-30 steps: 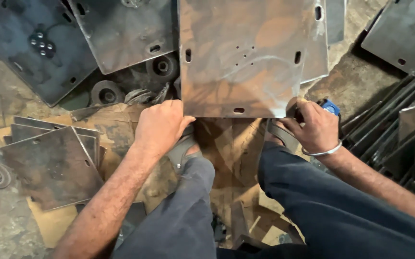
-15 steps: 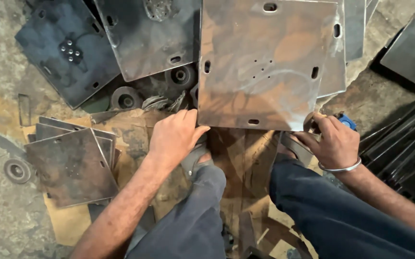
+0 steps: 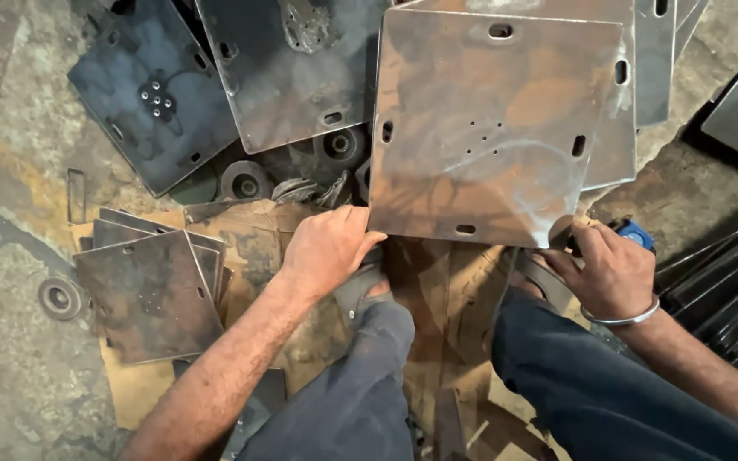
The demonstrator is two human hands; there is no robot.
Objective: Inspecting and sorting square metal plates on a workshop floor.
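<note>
A large square steel plate (image 3: 497, 128) with slotted holes and a cluster of small centre holes lies in front of my knees. My left hand (image 3: 328, 249) grips its near left corner, fingers curled on the edge. At the plate's near right corner, my right hand (image 3: 610, 266), wearing a metal bangle, is closed around a blue-capped object (image 3: 633, 232), mostly hidden by the fingers. My legs in dark trousers (image 3: 369, 384) fill the lower middle.
More steel plates (image 3: 292, 77) and a dark plate (image 3: 151, 94) lie at the back left. A stack of smaller square plates (image 3: 151, 290) sits on cardboard at the left. Round metal wheels (image 3: 245, 181) lie between them. Dark metal bars (image 3: 727, 273) are at right.
The view has shifted so the large plate sits further right and nearer. My left hand has stayed on the plate's near left corner; my right hand remains at the right corner.
</note>
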